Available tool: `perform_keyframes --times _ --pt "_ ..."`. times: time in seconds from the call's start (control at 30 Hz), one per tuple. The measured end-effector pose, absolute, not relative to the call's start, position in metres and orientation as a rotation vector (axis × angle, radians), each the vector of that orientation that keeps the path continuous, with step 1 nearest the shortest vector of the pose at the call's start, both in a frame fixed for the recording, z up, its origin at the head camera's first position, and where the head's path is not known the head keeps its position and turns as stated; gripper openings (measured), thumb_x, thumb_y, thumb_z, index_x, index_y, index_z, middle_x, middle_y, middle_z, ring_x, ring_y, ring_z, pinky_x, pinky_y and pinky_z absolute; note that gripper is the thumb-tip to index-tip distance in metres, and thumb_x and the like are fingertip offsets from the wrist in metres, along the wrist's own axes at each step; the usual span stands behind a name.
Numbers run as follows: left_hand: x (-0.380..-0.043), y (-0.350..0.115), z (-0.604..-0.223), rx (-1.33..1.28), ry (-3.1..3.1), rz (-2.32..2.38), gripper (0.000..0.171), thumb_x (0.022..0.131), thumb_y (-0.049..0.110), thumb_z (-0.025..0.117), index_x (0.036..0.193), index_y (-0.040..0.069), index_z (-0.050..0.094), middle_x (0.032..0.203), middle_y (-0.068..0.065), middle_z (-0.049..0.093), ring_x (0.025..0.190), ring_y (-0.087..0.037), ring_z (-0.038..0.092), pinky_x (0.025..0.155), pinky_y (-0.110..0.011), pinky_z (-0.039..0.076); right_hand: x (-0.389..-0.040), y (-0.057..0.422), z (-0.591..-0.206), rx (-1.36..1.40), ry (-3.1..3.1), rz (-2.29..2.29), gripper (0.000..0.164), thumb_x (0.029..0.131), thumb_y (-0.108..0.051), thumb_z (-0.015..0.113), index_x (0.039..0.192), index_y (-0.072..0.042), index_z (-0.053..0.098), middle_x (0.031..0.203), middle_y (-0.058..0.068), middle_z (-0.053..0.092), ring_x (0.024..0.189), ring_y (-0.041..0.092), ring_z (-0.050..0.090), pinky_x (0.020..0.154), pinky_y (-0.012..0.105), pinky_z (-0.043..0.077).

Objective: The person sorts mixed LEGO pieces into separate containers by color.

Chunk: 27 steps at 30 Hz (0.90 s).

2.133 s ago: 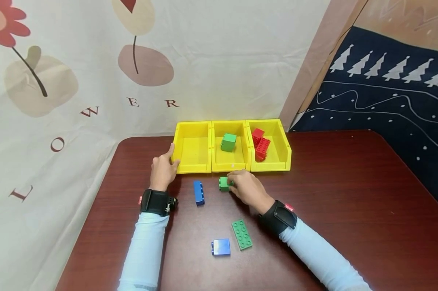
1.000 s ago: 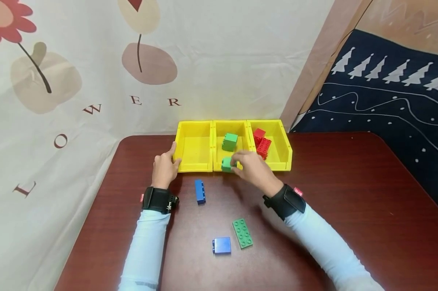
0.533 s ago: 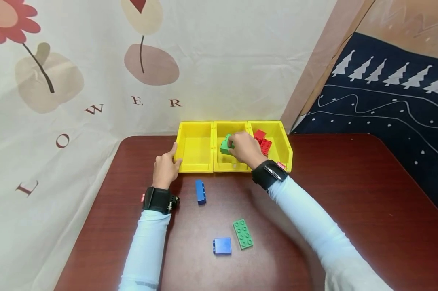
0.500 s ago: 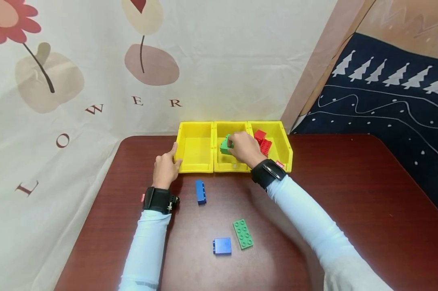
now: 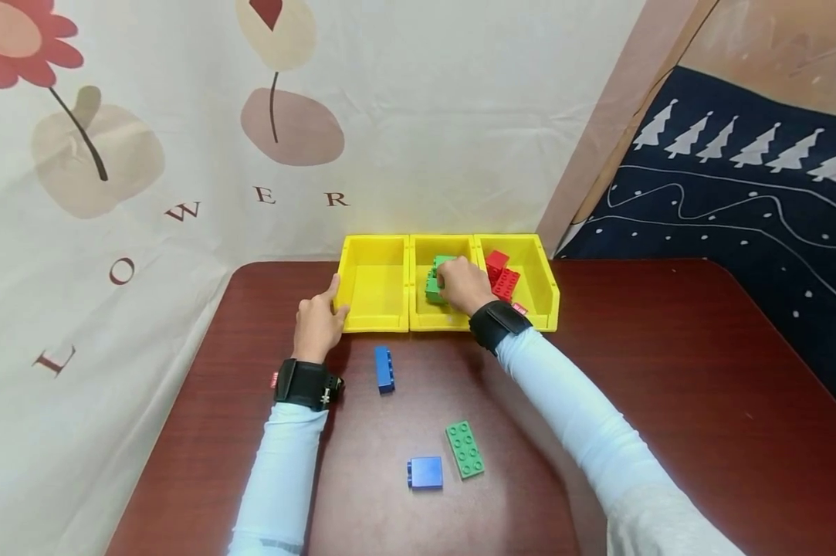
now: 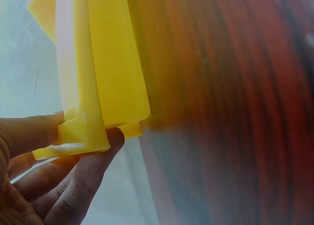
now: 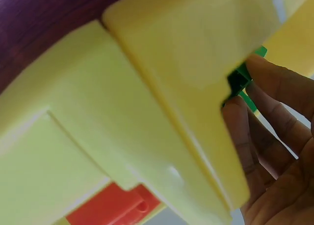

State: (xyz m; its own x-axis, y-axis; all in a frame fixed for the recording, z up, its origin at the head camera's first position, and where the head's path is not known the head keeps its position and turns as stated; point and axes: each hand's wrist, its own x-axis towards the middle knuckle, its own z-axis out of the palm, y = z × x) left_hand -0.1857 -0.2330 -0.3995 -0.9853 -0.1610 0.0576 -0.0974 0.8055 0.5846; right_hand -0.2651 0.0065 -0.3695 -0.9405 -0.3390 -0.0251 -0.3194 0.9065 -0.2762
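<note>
"Where's the grn block (image 5: 434, 292)?"

"In mid bin (image 5: 424, 318), pinched by R hand (image 5: 465, 286); 2nd grn block (image 5: 445, 260) just behind."

"L hand (image 5: 317, 324)?"

"Grips L bin (image 5: 376, 286), 1 of 3, all yellow."

"Others?"

"R bin (image 5: 533, 286): 2 red blocks (image 5: 506, 284). Table (image 5: 668, 355): 2 blue blocks (image 5: 426, 472), 1 studded grn brick (image 5: 465, 449)."

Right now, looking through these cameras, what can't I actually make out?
Head view: parts of the green bricks, covered by the right hand.
Right wrist view: most of the red brick, hidden behind the yellow bins and cut off by the lower edge.
Left wrist view: much of the left hand, cut off by the left and lower edges.
</note>
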Motion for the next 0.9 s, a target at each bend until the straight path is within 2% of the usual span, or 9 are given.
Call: perform_keyframes --times 0.13,0.37,0.57,0.9 --pt "-0.185 -0.234 -0.400 0.216 -2.893 -0.930 0.065 0.097 0.018 0.062 0.153 0.018 0.030 0.067 -0.011 0.045 0.058 -0.024 0.039 0.058 -0.030 0.038 -0.269 0.005 -0.375 -0.515 2.988 -0.361 0.026 0.086 -0.003 0.064 0.064 -0.010 0.054 0.069 0.004 0.043 0.068 0.021 0.044 0.054 0.030 0.034" --pt "-0.185 -0.234 -0.400 0.212 -2.887 -0.948 0.066 0.097 0.016 0.062 0.153 0.017 0.029 0.067 -0.011 0.044 0.056 -0.023 0.040 0.058 -0.029 0.039 -0.271 0.002 -0.380 -0.483 3.006 -0.267 0.014 0.089 -0.005 0.061 0.077 -0.007 0.066 0.081 0.009 0.058 0.071 0.023 0.052 0.056 0.034 0.044" --pt "-0.185 -0.234 -0.398 0.197 -2.886 -0.922 0.065 0.097 0.017 0.062 0.153 0.017 0.030 0.067 -0.010 0.044 0.057 -0.023 0.039 0.059 -0.029 0.039 -0.270 0.000 -0.381 -0.481 3.029 -0.212 0.016 0.094 -0.004 0.056 0.092 -0.004 0.072 0.090 0.014 0.065 0.075 0.025 0.057 0.063 0.039 0.053" --pt "-0.187 -0.233 -0.398 0.224 -2.908 -0.916 0.066 0.097 0.019 0.062 0.154 0.018 0.029 0.069 -0.012 0.046 0.058 -0.023 0.040 0.060 -0.030 0.040 -0.269 0.001 -0.384 -0.498 3.058 -0.187 0.018 0.095 -0.006 0.056 0.092 -0.004 0.074 0.092 0.015 0.068 0.076 0.027 0.061 0.066 0.041 0.057"
